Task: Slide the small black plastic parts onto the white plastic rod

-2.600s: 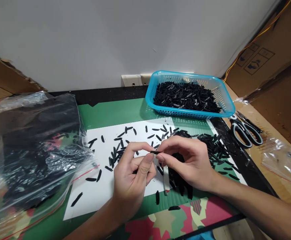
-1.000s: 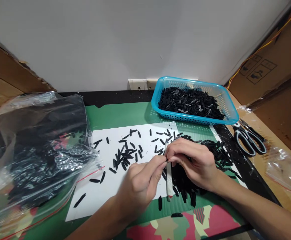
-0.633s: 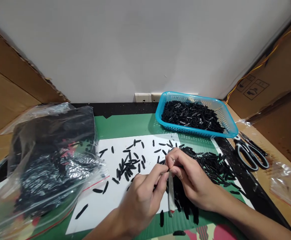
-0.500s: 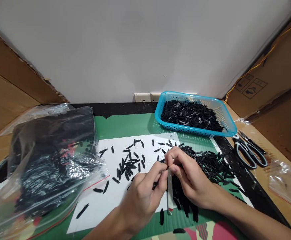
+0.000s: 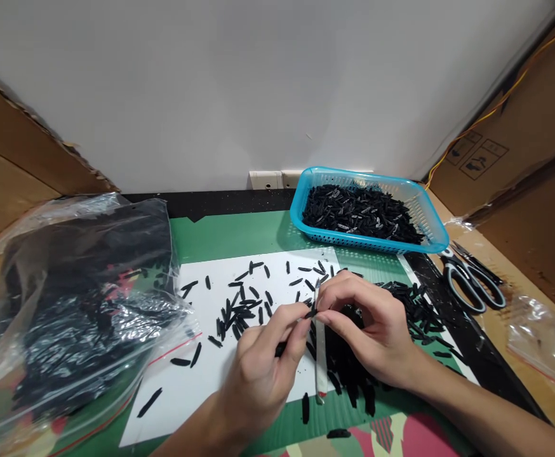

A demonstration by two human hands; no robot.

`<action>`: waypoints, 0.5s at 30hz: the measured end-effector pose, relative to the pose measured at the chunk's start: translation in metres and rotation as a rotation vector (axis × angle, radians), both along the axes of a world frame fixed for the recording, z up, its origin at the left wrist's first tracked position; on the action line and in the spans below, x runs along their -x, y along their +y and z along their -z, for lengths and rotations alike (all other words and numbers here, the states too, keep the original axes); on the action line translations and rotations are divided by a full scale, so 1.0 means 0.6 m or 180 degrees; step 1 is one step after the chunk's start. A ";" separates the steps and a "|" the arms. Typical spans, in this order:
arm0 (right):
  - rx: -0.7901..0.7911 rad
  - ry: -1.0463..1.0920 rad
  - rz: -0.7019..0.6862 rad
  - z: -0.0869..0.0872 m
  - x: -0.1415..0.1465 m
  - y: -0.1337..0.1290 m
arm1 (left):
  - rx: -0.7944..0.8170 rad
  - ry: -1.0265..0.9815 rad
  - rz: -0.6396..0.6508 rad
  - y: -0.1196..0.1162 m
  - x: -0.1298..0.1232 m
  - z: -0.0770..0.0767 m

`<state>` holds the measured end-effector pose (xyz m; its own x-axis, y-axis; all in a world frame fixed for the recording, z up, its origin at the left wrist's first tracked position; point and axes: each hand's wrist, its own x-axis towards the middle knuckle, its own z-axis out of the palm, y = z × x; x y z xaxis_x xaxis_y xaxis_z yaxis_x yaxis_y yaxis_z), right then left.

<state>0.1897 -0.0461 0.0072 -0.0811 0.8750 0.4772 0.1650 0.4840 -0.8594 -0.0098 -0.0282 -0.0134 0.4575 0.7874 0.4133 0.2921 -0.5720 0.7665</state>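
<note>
My left hand (image 5: 270, 358) pinches a small black strip (image 5: 310, 311) between thumb and forefinger. From the other side, the fingertips of my right hand (image 5: 366, 317) close on the same strip. Just below them a thin whitish stick with a red end (image 5: 322, 368) points toward me; whether a hand touches it I cannot tell. Under my right hand lies a heap of similar black strips (image 5: 408, 311). More loose strips (image 5: 239, 314) are scattered on a white sheet (image 5: 163, 419) to the left.
At the back right stands a blue plastic basket (image 5: 298, 219) filled with black pieces. Scissors (image 5: 472, 282) lie at the right, near a small clear bag (image 5: 537, 336). A large clear zip bag (image 5: 87, 311) with black contents covers the left. Cardboard (image 5: 520, 146) and a wall (image 5: 211, 95) enclose the table.
The view has shifted slightly. My fingertips have parted a little, and the black strip between them shows more plainly. Both hands still pinch it.
</note>
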 end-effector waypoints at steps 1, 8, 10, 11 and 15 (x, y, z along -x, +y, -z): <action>-0.0048 -0.0014 0.0014 0.000 0.000 0.000 | -0.0021 -0.0009 0.0015 0.000 0.000 0.000; -0.0298 -0.0153 0.0154 -0.008 -0.002 -0.002 | -0.0100 0.0011 0.0052 0.002 -0.003 -0.005; -0.0330 -0.0178 0.0190 -0.011 -0.003 -0.002 | -0.0074 0.0008 0.0042 0.000 -0.002 -0.006; -0.0349 -0.0196 0.0200 -0.011 -0.003 -0.002 | -0.0048 -0.0001 0.0045 0.000 -0.002 -0.006; -0.0399 -0.0260 0.0224 -0.012 -0.001 -0.004 | 0.0027 0.0002 0.0113 -0.003 0.000 -0.006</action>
<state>0.1903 -0.0485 0.0145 -0.0647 0.8140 0.5773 0.2691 0.5713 -0.7754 -0.0096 -0.0302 -0.0100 0.4853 0.7742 0.4063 0.2722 -0.5754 0.7712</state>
